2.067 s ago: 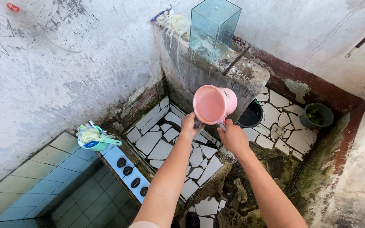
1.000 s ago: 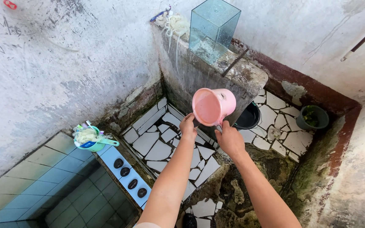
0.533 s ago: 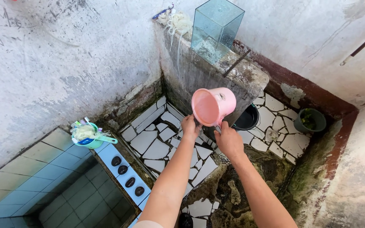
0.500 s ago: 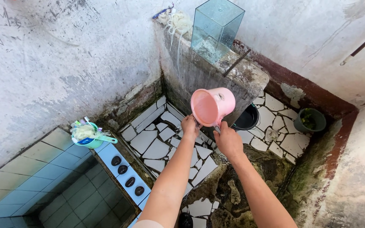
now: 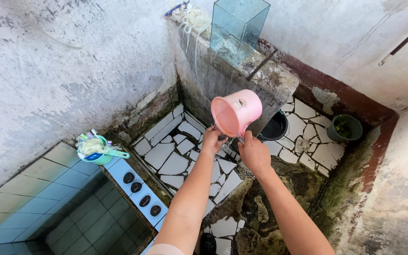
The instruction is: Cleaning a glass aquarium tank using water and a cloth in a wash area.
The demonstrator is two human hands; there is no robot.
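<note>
Broken white tile floor (image 5: pixel 174 163), wet and mossy, could let a foot slip. Far off, the concrete ledge (image 5: pixel 242 75) bears a glass box (image 5: pixel 237 26) that a knock might topple. The pink scoop (image 5: pixel 236 112), tipped above both hands, might slide: right hand (image 5: pixel 253 153) grips its handle, left hand (image 5: pixel 213 140) pinches something small beneath.

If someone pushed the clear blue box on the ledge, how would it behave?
The clear blue box is tall and narrow, so it would probably tip. It looks like thin, empty plastic: likely light and stiff. The concrete ledge under it is rough, so it may catch rather than slide.
</note>
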